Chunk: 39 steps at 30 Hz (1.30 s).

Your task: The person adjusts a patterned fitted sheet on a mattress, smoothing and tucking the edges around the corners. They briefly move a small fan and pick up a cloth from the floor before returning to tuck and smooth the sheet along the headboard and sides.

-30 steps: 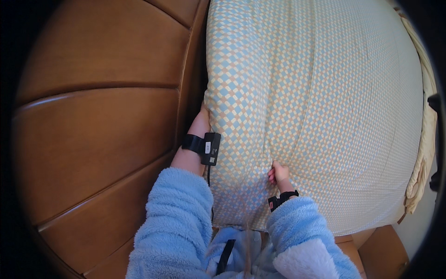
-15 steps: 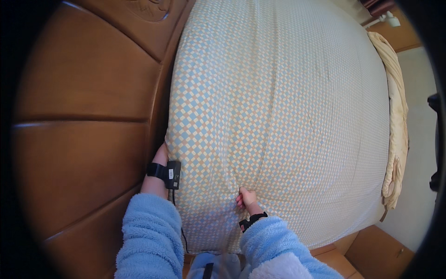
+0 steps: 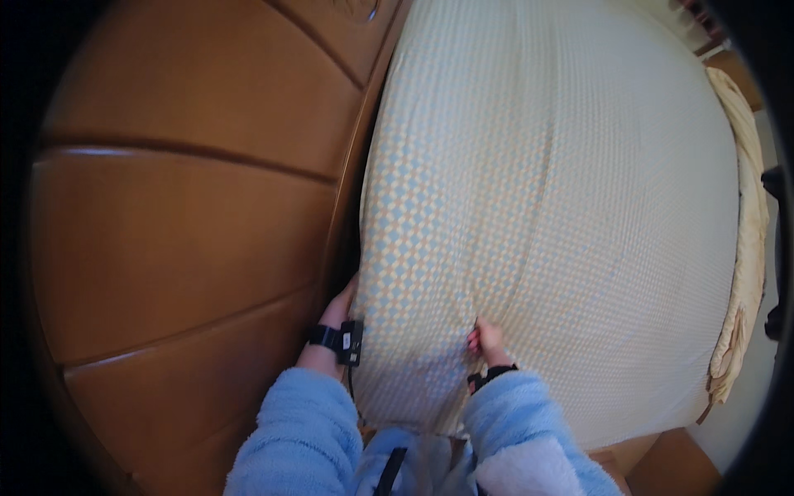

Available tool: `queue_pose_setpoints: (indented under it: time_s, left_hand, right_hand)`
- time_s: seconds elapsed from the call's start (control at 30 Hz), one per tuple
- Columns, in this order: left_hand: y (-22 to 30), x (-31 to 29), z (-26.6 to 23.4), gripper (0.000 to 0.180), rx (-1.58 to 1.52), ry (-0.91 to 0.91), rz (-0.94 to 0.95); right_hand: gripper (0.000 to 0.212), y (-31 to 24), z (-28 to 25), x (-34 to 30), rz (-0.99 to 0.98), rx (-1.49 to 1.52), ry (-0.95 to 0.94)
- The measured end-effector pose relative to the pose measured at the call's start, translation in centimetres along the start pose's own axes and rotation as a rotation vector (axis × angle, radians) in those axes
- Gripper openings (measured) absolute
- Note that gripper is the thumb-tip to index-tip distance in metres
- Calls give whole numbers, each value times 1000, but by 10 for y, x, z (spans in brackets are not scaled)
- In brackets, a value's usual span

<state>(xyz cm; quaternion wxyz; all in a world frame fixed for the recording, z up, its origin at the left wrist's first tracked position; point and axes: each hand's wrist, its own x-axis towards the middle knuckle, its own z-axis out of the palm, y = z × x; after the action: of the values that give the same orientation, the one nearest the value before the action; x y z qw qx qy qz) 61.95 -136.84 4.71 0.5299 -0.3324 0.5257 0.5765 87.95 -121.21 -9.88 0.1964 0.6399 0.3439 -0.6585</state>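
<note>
A bed sheet (image 3: 447,207) patterned in pale blue, cream and tan covers the mattress in front of me. My right hand (image 3: 491,337) is closed on a fold of it near the close side of the bed, and creases run outward from the grip. At the left edge of the mattress, my left hand (image 3: 345,302) reaches down into the gap beside the headboard. Its fingers are hidden there by the sheet and mattress edge, so what they hold cannot be seen.
A brown panelled headboard (image 3: 190,223) fills the left side, close against the mattress. Along the far right edge of the bed lies a bunched cream cover (image 3: 748,240). A brown wooden cabinet (image 3: 674,463) stands at the lower right. A cable hangs from the box on my left wrist.
My view has turned, so the bed, headboard and both hands sit farther right in the picture. The right hand keeps its grip on the sheet; the left stays at the mattress edge.
</note>
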Motion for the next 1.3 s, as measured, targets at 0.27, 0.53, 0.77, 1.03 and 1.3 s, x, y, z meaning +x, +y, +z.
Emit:
queue_pose_setpoints:
  time_s: [0.27,0.53,0.77,1.03,1.3]
  left_hand:
    - [-13,-4,-16,46,60,138,-128]
    - [-15,25,-24,46,61,103,-121]
    - [-20,32,-19,46,40,96,-153]
    - [-35,29,-46,47,31,176,-161]
    - [-93,-34,-94,42,15,309,-108]
  right_hand:
    - [44,-8,2,-6,10,2,18]
    - [42,-9,-1,-7,6,-17,28]
    - [43,-11,0,-11,4,3,23]
    - [44,-6,-4,-4,21,-8,15]
    - [43,-1,-5,4,-26,-35,19]
